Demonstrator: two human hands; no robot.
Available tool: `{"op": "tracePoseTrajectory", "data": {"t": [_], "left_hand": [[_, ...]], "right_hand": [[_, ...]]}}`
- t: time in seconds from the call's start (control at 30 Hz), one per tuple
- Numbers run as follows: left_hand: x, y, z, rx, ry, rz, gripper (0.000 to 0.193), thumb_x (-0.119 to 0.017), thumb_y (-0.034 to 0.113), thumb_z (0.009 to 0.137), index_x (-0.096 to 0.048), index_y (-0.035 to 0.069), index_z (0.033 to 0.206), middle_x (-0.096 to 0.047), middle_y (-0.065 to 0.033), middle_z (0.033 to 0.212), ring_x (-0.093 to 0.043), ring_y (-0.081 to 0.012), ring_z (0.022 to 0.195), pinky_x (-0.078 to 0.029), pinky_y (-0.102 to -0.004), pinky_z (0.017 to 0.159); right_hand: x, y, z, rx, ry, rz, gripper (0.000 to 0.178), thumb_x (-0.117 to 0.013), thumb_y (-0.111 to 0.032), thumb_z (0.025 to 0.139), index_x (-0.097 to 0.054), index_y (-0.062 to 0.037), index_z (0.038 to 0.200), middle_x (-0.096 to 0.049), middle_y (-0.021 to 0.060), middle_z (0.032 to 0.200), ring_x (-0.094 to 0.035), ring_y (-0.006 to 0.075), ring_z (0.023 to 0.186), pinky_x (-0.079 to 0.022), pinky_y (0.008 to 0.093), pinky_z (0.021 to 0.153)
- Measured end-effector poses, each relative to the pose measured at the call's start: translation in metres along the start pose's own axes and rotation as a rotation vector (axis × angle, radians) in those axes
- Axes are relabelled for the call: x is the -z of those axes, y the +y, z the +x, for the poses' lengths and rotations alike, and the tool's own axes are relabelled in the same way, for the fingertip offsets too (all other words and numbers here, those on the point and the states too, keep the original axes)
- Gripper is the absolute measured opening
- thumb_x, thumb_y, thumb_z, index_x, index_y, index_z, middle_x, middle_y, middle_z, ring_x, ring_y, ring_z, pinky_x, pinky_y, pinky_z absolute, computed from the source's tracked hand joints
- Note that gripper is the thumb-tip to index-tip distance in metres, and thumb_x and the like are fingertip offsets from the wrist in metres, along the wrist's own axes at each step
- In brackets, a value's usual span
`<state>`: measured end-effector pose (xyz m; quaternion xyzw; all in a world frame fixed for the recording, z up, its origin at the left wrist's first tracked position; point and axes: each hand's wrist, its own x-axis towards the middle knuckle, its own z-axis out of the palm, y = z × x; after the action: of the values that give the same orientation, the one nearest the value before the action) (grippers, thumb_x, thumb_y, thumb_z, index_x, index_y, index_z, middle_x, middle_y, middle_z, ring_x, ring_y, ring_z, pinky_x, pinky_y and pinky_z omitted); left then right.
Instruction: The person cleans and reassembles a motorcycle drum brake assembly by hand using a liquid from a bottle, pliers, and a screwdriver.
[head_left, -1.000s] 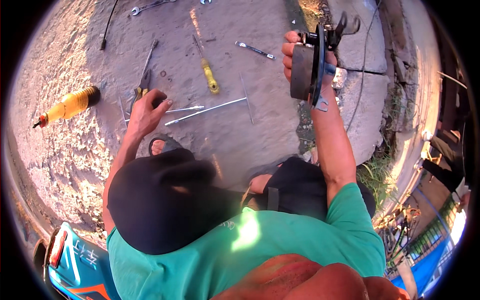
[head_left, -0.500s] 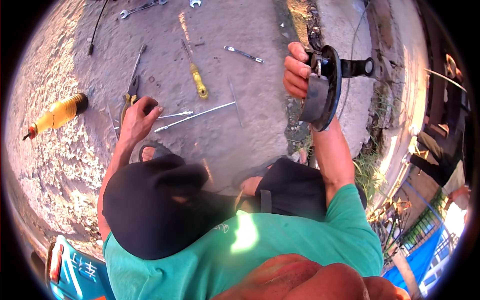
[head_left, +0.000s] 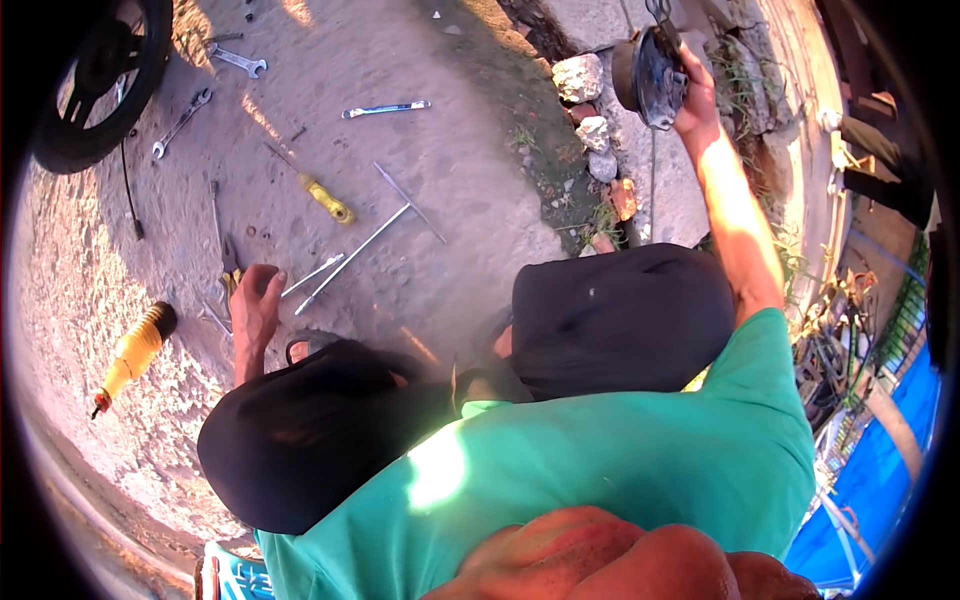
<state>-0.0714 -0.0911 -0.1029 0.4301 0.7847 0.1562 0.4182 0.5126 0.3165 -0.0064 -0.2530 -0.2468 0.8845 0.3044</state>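
My right hand [head_left: 697,95] is stretched out to the far right. It is closed round the edge of a brake drum backing plate [head_left: 655,85], a dark round metal part with curved brake shoes and a lever arm sticking up. Most of the fingers are hidden behind it. My left hand [head_left: 257,298] hangs beside my left knee with the fingers loosely bent and apart. Nothing shows in it. Just past its fingers, pliers [head_left: 230,262] with yellow and black handles lie on the ground. A T-handle wrench [head_left: 360,252] and a thin metal rod [head_left: 312,275] lie to its right.
A yellow-handled screwdriver [head_left: 328,200] and several wrenches [head_left: 385,109] are scattered over the concrete ground. An amber bottle [head_left: 135,355] lies at left. A spoked wheel with a black tire [head_left: 105,90] is at the far left. Loose stones [head_left: 578,78] line the broken edge at right.
My right hand has carried the brake backing plate farther out to the right and turned it. My view has shifted, bringing in the wheel and stones. My left hand stays by the pliers.
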Motion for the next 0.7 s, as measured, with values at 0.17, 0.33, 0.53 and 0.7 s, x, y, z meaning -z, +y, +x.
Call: {"op": "tracePoseTrajectory", "data": {"t": [0.17,0.33,0.53,0.7], "left_hand": [[0.003,0.006,-0.006,0.046,-0.038,0.052,0.034,-0.067,0.03,0.098,-0.068,-0.001,0.111,-0.072,-0.0161,0.095,-0.069,-0.0291,0.089,-0.053,-0.0402,0.083],[0.007,-0.012,-0.013,0.124,-0.103,0.125,0.036,-0.064,0.034,0.099,-0.067,0.0,0.111,-0.072,-0.0172,0.097,-0.069,-0.0316,0.092,-0.052,-0.0416,0.084],[-0.002,-0.003,-0.016,0.152,-0.13,0.129,0.037,-0.065,0.035,0.099,-0.067,0.001,0.113,-0.072,-0.0157,0.095,-0.069,-0.0294,0.087,-0.052,-0.041,0.081],[-0.01,0.006,-0.01,0.174,-0.167,0.082,0.038,-0.067,0.035,0.099,-0.068,0.0,0.114,-0.072,-0.0144,0.095,-0.069,-0.0262,0.085,-0.053,-0.0394,0.078]], "right_hand": [[0.118,0.06,-0.053,0.195,0.359,0.105,0.046,-0.058,-0.033,0.105,-0.061,-0.0009,0.138,-0.068,0.0187,0.133,-0.067,0.0354,0.119,-0.053,0.0517,0.108],[0.176,0.104,-0.022,0.155,0.499,0.151,0.044,-0.058,-0.031,0.105,-0.06,-0.0007,0.137,-0.068,0.0209,0.132,-0.068,0.0368,0.117,-0.053,0.0544,0.108],[0.18,0.11,-0.003,0.064,0.422,0.172,0.042,-0.056,-0.031,0.107,-0.06,-0.0014,0.137,-0.068,0.0183,0.132,-0.068,0.0333,0.118,-0.055,0.0528,0.105],[0.181,0.104,-0.005,-0.006,0.43,0.146,0.041,-0.058,-0.031,0.107,-0.059,-0.0039,0.138,-0.067,0.0194,0.133,-0.068,0.0344,0.118,-0.055,0.0555,0.105]]}}
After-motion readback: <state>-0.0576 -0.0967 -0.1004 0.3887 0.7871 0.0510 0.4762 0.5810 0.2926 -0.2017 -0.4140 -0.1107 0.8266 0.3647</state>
